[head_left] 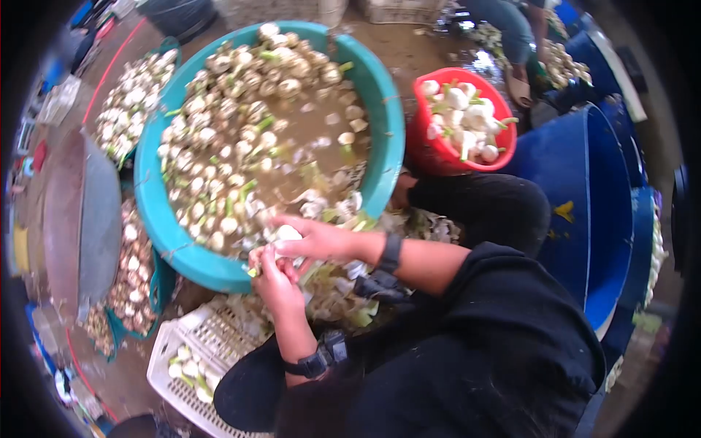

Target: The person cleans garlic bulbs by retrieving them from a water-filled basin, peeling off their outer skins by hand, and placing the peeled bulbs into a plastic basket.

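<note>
Over the near rim of a large teal tub (396, 124), my two hands meet around a white garlic bulb (288, 232). My right hand (314, 239) is closed on the bulb, fingers curled over its far side. Coming up from below, my left hand (277, 283) is closed at the bulb's lower side, and a bit of green shows by its fingers. The fingers partly hide the bulb. Muddy water (299, 139) fills the tub, with many garlic bulbs (219, 146) and loose skins floating in it.
A red bucket (416, 142) of cleaner white bulbs stands right of the tub. A white crate (164, 358) with some bulbs sits at lower left. Peeled skins (328, 292) lie before me. Blue barrels (562, 160) line the right; another person's leg (511, 36) shows at top right.
</note>
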Action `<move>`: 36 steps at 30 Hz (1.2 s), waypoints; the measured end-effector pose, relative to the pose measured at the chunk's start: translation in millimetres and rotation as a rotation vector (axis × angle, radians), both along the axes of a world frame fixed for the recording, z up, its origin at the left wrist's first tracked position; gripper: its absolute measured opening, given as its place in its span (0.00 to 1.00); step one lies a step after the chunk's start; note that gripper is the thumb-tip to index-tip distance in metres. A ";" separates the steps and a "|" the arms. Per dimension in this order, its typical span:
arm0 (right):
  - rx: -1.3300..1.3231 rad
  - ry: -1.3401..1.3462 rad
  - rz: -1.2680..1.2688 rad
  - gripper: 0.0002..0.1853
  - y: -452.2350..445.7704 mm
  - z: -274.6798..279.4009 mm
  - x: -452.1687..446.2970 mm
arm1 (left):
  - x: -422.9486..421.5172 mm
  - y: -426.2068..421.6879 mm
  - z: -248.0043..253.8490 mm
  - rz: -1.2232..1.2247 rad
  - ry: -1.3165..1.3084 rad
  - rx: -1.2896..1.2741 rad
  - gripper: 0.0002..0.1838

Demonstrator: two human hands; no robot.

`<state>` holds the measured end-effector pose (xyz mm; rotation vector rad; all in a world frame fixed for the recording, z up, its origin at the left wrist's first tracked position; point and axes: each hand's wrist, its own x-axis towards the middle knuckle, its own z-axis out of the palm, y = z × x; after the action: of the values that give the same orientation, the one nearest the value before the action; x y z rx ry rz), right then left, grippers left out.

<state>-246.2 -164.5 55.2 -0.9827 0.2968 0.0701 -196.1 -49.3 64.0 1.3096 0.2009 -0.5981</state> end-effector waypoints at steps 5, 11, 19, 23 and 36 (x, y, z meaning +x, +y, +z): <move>-0.976 0.077 -0.971 0.17 -91.9 -40.6 -20.7 | 28.4 37.4 -16.3 0.354 0.045 -0.324 0.11; -1.922 1.391 -0.958 0.37 -227.7 -0.5 -119.5 | 28.4 28.5 -25.1 0.326 0.385 -0.287 0.12; -1.148 0.490 -0.059 0.36 -159.4 -111.7 108.4 | 28.4 17.8 -26.1 0.250 0.263 -0.016 0.15; -1.069 0.399 0.493 0.31 -122.4 -171.9 163.8 | 32.9 17.6 -24.6 0.266 0.177 0.067 0.13; -1.507 0.358 0.488 0.16 -93.1 -120.3 197.4 | 31.7 16.0 -32.7 0.165 0.094 0.107 0.10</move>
<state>-48.8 -257.6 -65.1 -2.5428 0.4275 0.5235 -164.4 -33.3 31.3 1.3536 0.4188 -0.5137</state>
